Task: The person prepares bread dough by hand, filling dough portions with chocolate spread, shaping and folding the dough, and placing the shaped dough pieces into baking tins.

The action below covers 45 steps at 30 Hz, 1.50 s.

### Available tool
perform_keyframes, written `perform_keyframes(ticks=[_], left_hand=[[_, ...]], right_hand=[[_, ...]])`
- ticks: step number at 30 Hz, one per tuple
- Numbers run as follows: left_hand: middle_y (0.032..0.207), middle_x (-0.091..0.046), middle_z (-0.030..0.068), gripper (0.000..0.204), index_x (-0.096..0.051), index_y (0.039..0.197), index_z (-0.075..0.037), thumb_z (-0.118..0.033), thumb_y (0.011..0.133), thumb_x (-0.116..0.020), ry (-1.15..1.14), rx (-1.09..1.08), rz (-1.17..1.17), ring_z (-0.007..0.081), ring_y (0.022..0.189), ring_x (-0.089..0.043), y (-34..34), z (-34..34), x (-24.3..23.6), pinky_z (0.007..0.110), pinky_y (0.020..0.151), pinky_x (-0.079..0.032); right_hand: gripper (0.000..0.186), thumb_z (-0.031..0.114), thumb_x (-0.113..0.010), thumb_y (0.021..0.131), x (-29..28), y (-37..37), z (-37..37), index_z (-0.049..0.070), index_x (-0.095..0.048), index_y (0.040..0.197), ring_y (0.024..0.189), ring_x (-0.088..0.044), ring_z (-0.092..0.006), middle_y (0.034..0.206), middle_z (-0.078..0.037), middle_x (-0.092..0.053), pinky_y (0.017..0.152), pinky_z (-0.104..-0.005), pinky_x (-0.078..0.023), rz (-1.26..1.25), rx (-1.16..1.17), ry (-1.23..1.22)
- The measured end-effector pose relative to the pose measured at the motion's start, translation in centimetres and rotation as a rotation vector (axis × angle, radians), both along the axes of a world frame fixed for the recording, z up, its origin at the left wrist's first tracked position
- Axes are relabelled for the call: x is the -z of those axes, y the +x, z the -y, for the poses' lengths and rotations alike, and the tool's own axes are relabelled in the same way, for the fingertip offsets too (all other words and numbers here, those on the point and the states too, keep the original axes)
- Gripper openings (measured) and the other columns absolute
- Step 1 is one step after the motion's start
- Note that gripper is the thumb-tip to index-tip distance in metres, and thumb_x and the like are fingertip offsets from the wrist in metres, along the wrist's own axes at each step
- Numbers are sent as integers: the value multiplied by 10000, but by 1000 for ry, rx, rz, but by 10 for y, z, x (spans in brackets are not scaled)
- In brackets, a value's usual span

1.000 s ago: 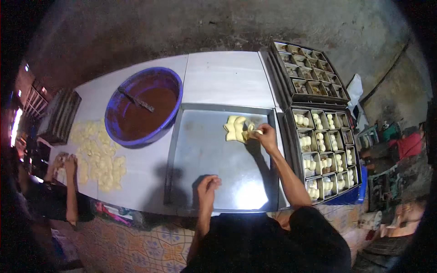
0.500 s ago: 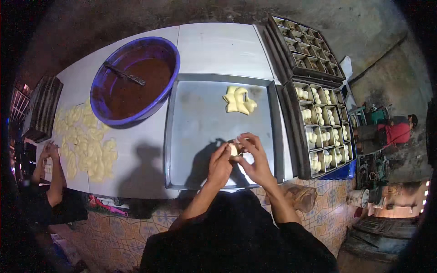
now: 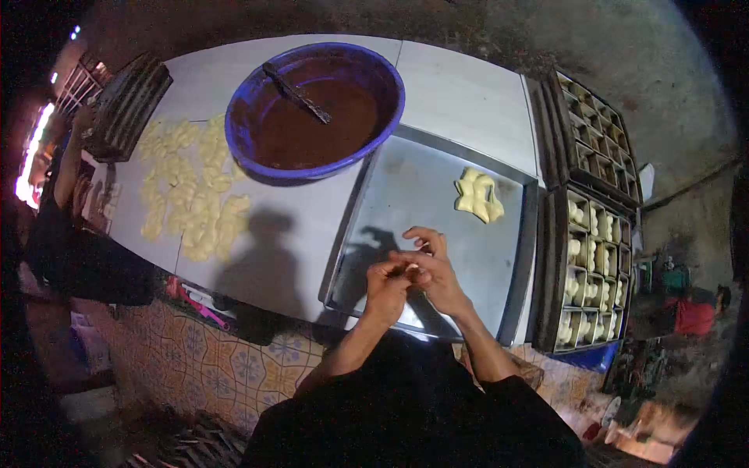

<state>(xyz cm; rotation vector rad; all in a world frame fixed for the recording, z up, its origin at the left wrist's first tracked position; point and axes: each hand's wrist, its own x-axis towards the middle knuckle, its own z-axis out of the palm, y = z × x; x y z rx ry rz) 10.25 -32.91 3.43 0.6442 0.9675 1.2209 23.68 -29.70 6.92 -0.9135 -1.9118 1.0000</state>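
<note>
Above the near part of a shallow metal tray (image 3: 437,146), my two hands meet with fingertips pressed together. My left hand (image 3: 387,290) is curled closed. My right hand (image 3: 439,274) pinches against it with thumb and forefinger, its other fingers bent and raised. Whatever lies between them is hidden by the fingers. A few pale yellow twisted dough pieces (image 3: 473,200) lie clustered in the tray beyond my right hand. Many more dough pieces (image 3: 195,183) are spread on the white table to the left.
A blue basin (image 3: 394,118) of brown filling, a dark stick-like tool (image 3: 296,93) in it, overlaps the tray's far left corner. Divided metal moulds (image 3: 563,269) holding dough stand to the right, other moulds (image 3: 597,132) behind. A co-worker's arm (image 3: 69,168) shows at far left.
My view has turned left, so the table's things sit further right in the picture. The pale dough piece seen between my fingers before is now out of sight behind them.
</note>
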Motion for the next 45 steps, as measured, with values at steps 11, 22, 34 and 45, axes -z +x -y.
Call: perform_keyframes(ticks=[11,22,34,45], left_hand=[[1124,-625,186,820,-482,1283,67,-639,869,-502,401,138,429,256,996,-614,-52,-168,-42,386,910,-465],[964,-654,265,856,-663,993,11,-728,890,-244,-60,312,-1269,375,930,-627,-69,-261,-41,455,896,-447],[1164,-604,159,748,-483,1311,31,-592,961,-263,-225,-9,-149,235,1093,-562,5,-47,-37,377,951,-404],[1024,-603,128,190,-606,1046,67,-58,904,-620,148,174,-371,137,725,-618,37,12,-24,236,662,-511]], right_hand=[[1244,550,-767,704,40,8,-57,201,119,1505,1143,-425,-212,1401,-110,-309,888,-354,-416,-509,-120,-506],[957,124,-686,844,103,28,-62,196,-12,1521,1011,-491,-152,1346,-110,-397,833,-300,-470,-723,114,-560],[228,70,-594,915,64,2,-17,-30,-613,1119,788,-581,-139,1005,-71,-606,647,-206,-499,-658,354,-803],[195,32,-679,827,22,61,28,-18,-662,1015,966,-579,-193,1105,-114,-568,807,-290,-476,-344,250,-70]])
